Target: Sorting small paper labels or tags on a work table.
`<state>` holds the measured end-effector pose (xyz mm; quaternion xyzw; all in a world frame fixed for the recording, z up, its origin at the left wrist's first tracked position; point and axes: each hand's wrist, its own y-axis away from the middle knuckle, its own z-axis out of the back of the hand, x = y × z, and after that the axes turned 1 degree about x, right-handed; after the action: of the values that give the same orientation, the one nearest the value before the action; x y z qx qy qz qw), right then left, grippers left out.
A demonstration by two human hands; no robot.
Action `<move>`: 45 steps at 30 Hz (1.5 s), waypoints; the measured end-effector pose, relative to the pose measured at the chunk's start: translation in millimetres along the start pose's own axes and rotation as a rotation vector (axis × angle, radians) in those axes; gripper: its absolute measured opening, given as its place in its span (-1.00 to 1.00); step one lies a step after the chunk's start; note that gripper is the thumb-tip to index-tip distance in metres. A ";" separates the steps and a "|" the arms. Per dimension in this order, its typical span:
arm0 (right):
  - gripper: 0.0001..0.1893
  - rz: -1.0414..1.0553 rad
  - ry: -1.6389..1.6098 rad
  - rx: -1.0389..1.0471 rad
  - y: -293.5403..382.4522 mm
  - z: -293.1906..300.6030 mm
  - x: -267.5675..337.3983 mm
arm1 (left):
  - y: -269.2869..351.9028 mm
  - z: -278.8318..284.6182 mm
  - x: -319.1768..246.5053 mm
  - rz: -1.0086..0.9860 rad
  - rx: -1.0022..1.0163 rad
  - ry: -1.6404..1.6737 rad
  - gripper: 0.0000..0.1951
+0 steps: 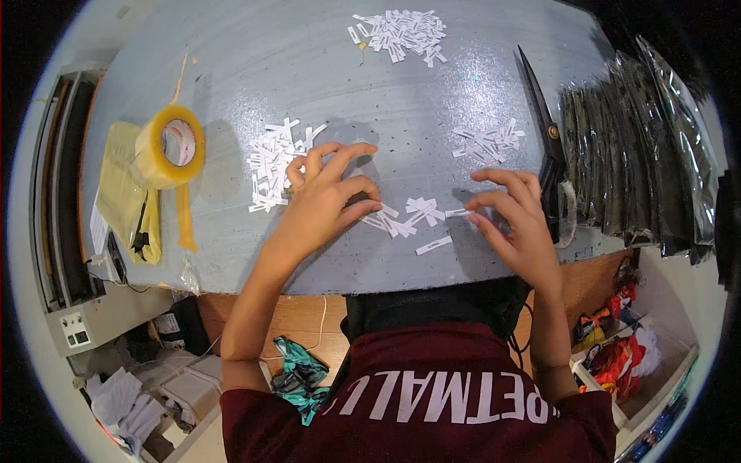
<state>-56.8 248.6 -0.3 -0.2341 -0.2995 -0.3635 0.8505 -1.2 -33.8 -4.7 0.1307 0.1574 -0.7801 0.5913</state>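
My right hand (515, 223) pinches the end of a small white paper label (457, 213) between thumb and index finger, just above the table. My left hand (330, 197) hovers with its fingers spread, the thumb tip beside a loose group of labels (391, 221); I see nothing held in it. Under and behind its fingers lies a larger heap of labels (269, 165), partly hidden. One single label (433, 245) rests nearer the table edge. Beyond my right fingers is a small label pile (489, 142), and a big pile (408, 35) sits at the far side.
A grey table (243, 243) carries a tape roll (173, 147) on its left, next to a yellow plastic packet (124, 197). Large black-handled scissors (553, 150) lie at the right, beside a row of dark plastic-wrapped packs (619, 156). An open drawer (660, 370) holds colourful fabric.
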 end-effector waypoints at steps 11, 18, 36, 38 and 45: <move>-0.84 0.131 0.094 0.125 -25.2 -33.0 8.0 | -4.5 4.4 -0.7 -0.039 0.057 -0.017 -0.85; -0.86 -0.005 0.080 0.167 -0.7 -5.0 10.2 | -2.3 -2.0 5.3 -0.052 0.070 0.005 -0.87; -0.85 -0.165 0.043 -0.020 31.0 15.5 -5.4 | -12.0 -14.5 -8.4 0.032 -0.170 -0.062 -0.83; -0.85 -0.154 0.031 0.001 30.5 14.1 -6.3 | -12.4 -14.0 -4.5 0.100 -0.097 0.034 -0.84; -0.86 -0.139 -0.025 0.014 29.5 10.3 -5.9 | -19.8 -9.7 -3.7 0.001 -0.033 0.025 -0.84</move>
<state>-41.1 276.2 -2.3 -0.2112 -0.3280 -0.4169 0.8210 -19.2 -21.7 -10.4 0.1305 0.1776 -0.7753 0.5919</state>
